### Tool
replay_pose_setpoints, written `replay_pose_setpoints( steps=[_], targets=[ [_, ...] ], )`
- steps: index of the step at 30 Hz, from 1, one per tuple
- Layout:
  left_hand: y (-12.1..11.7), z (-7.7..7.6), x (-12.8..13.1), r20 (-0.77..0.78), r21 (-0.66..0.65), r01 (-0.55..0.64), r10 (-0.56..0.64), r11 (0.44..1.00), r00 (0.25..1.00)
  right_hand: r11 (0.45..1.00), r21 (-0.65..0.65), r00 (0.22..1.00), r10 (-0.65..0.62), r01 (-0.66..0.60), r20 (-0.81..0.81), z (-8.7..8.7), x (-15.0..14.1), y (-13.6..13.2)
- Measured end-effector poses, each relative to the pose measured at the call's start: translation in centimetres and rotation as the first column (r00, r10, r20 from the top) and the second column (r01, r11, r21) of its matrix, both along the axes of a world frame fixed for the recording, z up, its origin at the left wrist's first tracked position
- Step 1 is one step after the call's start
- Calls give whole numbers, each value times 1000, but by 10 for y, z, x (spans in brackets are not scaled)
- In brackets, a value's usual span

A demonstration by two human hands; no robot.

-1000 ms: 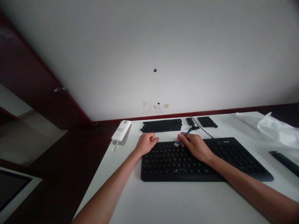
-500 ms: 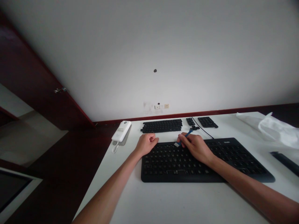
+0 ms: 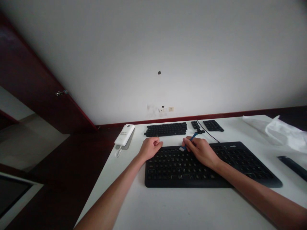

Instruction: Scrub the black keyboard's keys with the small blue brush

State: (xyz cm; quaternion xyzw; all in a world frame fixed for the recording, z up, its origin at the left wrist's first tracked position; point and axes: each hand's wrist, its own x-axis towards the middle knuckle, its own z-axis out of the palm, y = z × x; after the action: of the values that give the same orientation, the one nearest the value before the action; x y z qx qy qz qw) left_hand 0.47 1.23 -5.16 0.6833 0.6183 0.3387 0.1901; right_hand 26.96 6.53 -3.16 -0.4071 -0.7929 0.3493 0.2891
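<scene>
A black keyboard base (image 3: 192,183) with its keycaps off lies on the white table, its rows of bare switch sockets showing. My right hand (image 3: 201,151) is closed around a slim blue brush (image 3: 193,136), gripped like a pen. The brush's pale bristles touch the upper rows of the base, left of its middle. Curled into a loose fist, my left hand (image 3: 150,148) rests at the far left corner of the base; I see nothing between its fingers. Behind the hands, the removed black keycaps (image 3: 166,128) are laid out in rows.
A white power bank (image 3: 125,134) with a short cable lies at the table's left edge. Further keycap groups (image 3: 213,125) sit at the back, near a thin black cable (image 3: 208,132). To the right are a white plastic bag (image 3: 283,132) and a long black strip (image 3: 294,166).
Almost nothing differs. The brush tip has shifted very slightly against the keyboard base; both hands stay in place.
</scene>
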Motion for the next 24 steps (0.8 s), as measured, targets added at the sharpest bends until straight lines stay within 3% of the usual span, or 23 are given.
replay_pose_setpoints(
  steps=[3,15,24],
  targets=[
    [0,1,0,-5,-1,-4,4,1000,1000,999,2,999,53,-53,8,1,1,-2],
    [0,2,1,5,-1,0,0,1000,1000,998,-25,995,49,-52,-82,-1,0,2],
    [0,0,0,-8,3,3,-3,1000,1000,997,3,996,75,-75,-53,-1,0,1]
  ],
)
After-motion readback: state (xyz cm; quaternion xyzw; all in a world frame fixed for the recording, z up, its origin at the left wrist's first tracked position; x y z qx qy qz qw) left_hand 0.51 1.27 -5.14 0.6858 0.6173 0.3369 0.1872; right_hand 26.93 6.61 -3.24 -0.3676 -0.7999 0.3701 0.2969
